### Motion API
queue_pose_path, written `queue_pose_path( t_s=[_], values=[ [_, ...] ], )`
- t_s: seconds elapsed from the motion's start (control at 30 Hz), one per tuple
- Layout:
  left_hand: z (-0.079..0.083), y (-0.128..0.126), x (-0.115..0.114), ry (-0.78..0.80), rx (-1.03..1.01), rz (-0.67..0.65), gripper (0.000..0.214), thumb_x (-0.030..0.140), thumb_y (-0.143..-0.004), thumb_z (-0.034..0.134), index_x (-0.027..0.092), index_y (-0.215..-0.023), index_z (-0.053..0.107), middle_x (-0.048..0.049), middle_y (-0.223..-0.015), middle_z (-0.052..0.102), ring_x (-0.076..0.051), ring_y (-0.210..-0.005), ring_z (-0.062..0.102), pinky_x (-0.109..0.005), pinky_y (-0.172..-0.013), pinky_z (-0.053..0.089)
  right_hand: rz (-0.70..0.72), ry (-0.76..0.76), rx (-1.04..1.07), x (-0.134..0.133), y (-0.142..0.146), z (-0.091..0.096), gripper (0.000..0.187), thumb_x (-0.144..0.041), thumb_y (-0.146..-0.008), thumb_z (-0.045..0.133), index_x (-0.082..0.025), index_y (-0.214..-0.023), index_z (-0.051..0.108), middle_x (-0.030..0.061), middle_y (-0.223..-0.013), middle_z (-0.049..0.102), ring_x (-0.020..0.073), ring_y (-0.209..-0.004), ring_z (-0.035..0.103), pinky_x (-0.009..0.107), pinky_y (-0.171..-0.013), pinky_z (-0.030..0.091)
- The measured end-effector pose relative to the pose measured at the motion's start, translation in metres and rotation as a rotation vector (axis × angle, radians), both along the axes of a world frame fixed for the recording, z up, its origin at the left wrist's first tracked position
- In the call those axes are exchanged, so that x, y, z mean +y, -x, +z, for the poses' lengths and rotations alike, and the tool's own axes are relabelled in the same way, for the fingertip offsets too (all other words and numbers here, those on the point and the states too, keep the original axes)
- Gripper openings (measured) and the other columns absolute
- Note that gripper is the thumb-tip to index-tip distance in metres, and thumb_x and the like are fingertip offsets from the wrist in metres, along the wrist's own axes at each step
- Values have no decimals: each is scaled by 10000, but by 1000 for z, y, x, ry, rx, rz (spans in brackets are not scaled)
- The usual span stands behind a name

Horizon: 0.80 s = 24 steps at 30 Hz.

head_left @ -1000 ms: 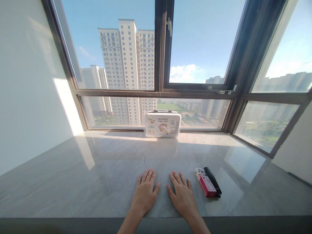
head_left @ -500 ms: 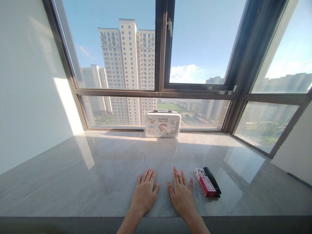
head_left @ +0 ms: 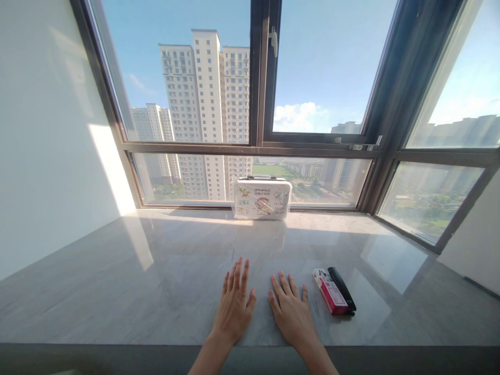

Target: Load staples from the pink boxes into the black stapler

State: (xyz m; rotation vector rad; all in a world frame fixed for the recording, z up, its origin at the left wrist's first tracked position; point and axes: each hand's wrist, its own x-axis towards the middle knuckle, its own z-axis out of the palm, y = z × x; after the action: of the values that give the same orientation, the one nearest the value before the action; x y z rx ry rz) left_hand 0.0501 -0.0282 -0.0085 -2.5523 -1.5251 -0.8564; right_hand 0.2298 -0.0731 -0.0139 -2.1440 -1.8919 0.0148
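Note:
My left hand rests palm down on the grey marble sill, fingers stretched forward and close together. Beside it my right hand lies flat too, fingers slightly spread, holding nothing. Just right of my right hand lie a red and white small box and a black stapler, side by side and touching. At the back, against the window, stands a white case with cartoon prints, wrapped in clear plastic.
A dark-framed window runs along the back and angles off at the right. A white wall closes the left side. The sill's dark front edge runs below my wrists.
My left hand has slid a little forward and its fingers have drawn together. My right hand stays flat in nearly the same place.

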Motion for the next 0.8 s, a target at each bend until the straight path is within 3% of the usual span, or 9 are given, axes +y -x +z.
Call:
queue_pose_path(
  t_s=[0.2, 0.53, 0.6, 0.7, 0.8],
  values=[
    [10, -2, -9, -61, 12, -20, 694, 271, -1018, 326, 284, -1603, -46, -13, -1687, 29, -243, -1545, 29, -503, -1252, 94, -3, -4, -1, 0, 1, -1, 569, -509, -1021, 228, -336, -1551, 342, 16, -1647, 245, 282, -1534, 132, 574, -1206, 44],
    [-10, 0, 4, 78, 62, -40, 694, 380, -1027, 307, 279, -1598, -75, -10, -1683, 79, -225, -1543, 69, -485, -1244, 130, 9, -30, 64, -2, 1, -1, 553, -482, -1011, 283, -311, -1521, 415, 20, -1632, 289, 280, -1531, 152, 552, -1217, 82],
    [-15, 1, 8, 137, 96, -65, 676, 427, -1030, 272, 255, -1605, -39, -27, -1673, 147, -225, -1538, 118, -483, -1237, 159, 22, -69, 131, -2, 1, -2, 531, -460, -1005, 312, -287, -1471, 497, 30, -1596, 372, 274, -1517, 207, 534, -1225, 104],
    [-20, 3, 13, 181, 114, -73, 694, 474, -1021, 253, 220, -1609, -18, -52, -1663, 185, -234, -1531, 160, -488, -1232, 178, 86, -185, 313, -5, -9, 6, 496, -408, -1003, 313, -238, -1359, 613, 58, -1489, 526, 232, -1443, 378, 441, -1211, 248],
    [-23, 3, 16, 181, 99, -60, 715, 480, -1017, 253, 214, -1605, -53, -59, -1664, 174, -234, -1527, 175, -489, -1232, 176, 134, -420, 394, -11, -48, 27, 470, -430, -986, 370, -228, -1324, 626, 77, -1417, 586, 239, -1387, 446, 414, -1148, 369]
  ],
)
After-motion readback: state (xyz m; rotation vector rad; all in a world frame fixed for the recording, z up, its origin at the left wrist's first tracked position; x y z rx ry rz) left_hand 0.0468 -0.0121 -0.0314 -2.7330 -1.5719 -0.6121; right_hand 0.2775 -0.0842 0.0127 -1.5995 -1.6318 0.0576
